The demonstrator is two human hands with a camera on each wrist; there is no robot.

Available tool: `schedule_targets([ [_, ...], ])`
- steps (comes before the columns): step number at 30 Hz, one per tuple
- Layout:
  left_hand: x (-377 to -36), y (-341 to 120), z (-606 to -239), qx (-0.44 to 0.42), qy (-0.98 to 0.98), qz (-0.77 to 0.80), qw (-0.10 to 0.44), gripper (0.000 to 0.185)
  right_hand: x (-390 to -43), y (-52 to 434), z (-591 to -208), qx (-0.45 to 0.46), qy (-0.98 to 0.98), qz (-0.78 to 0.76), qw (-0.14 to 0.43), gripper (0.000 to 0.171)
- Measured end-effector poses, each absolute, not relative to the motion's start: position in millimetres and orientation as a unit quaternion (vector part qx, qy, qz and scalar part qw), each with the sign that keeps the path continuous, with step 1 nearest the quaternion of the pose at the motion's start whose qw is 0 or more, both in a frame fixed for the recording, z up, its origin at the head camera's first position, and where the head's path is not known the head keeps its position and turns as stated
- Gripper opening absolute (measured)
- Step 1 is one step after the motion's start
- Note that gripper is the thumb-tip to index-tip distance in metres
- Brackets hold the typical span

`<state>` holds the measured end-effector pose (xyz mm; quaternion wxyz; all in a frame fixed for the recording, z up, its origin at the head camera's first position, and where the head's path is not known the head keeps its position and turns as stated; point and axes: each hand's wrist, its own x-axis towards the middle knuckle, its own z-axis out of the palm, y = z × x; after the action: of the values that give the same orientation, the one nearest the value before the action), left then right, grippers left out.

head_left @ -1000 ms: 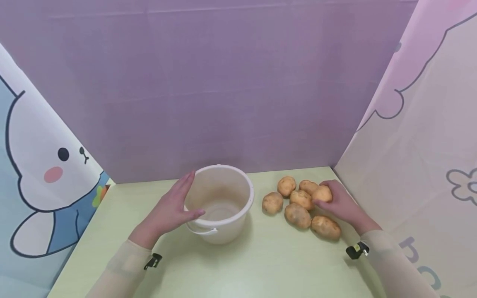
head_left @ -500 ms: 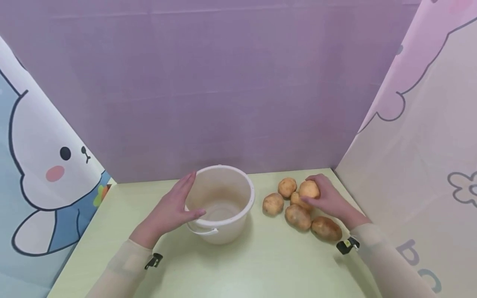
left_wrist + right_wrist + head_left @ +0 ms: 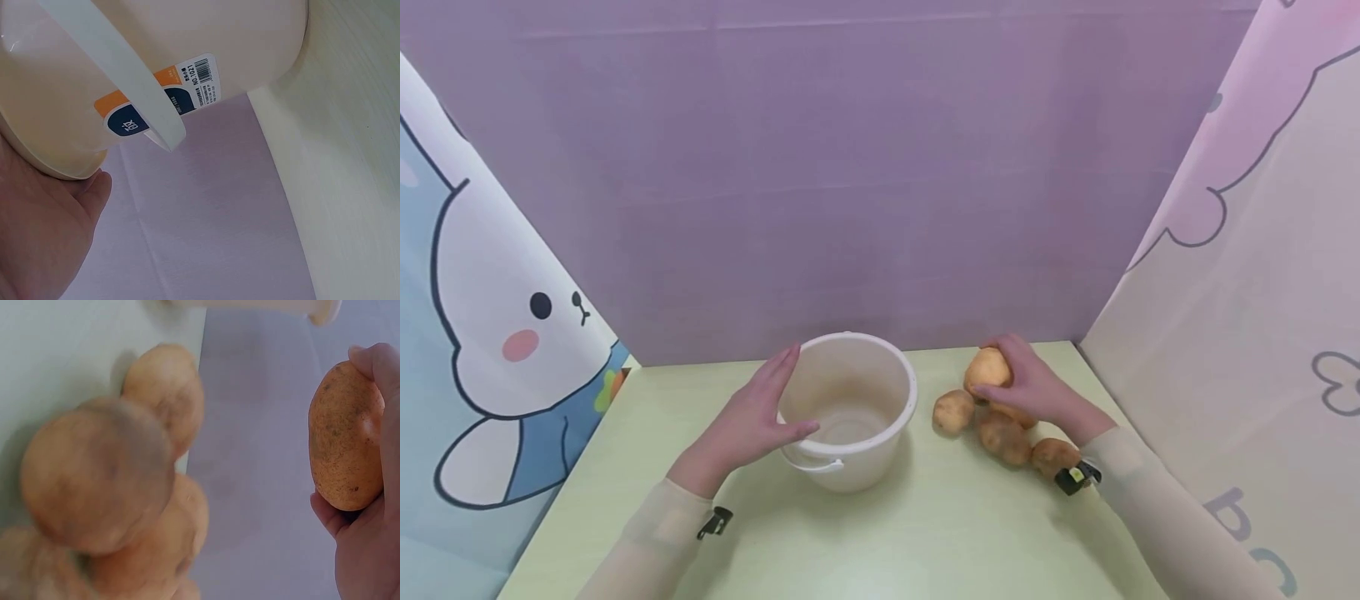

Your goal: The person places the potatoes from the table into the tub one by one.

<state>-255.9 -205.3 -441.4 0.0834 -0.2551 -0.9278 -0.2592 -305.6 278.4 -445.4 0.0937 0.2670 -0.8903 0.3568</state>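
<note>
My left hand [image 3: 748, 425] rests against the left rim of a cream plastic bucket [image 3: 865, 462], fingers and thumb spread and fairly straight. In the left wrist view, the palm and a fingertip touch the rim, below the hanging handle [image 3: 119, 56]. My right hand [image 3: 1037, 383] grips a tan potato [image 3: 987, 371] between thumb and fingers, raised above the other potatoes. The right wrist view shows that potato [image 3: 344, 440] apart from the pile. Nearest the bucket lies another potato [image 3: 953, 412]. Further ones [image 3: 1003, 437] sit beneath my right hand, partly hidden by it.
The pale green table [image 3: 940, 533] runs up to a purple backdrop [image 3: 880, 183]. Printed side panels stand at the left [image 3: 497, 350] and right [image 3: 1247, 350]. Black cameras sit at both wrists; the right one partly covers a potato [image 3: 1054, 457].
My right hand has lifted the potato from the right of the pile and carried it left, toward the bucket. The left hand and bucket have stayed in place.
</note>
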Motion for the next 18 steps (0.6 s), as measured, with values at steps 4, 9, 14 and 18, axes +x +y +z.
schedule_targets([
  [4,-256,-206,-442,-0.254,-0.928,-0.262,0.083,0.122,-310,262,-437,0.289,-0.887,0.351,0.087,0.06],
  [9,-257,-206,-443,-0.257,-0.926,-0.263,0.089,0.121,-315,245,-427,0.311,-0.882,0.346,0.08,0.061],
  [14,-257,-205,-442,-0.26,-0.924,-0.266,0.092,0.121,-317,227,-414,0.33,-0.875,0.345,0.075,0.061],
  [18,-255,-206,-441,-0.259,-0.924,-0.267,0.091,0.121,-318,208,-404,0.344,-0.871,0.345,0.065,0.061],
])
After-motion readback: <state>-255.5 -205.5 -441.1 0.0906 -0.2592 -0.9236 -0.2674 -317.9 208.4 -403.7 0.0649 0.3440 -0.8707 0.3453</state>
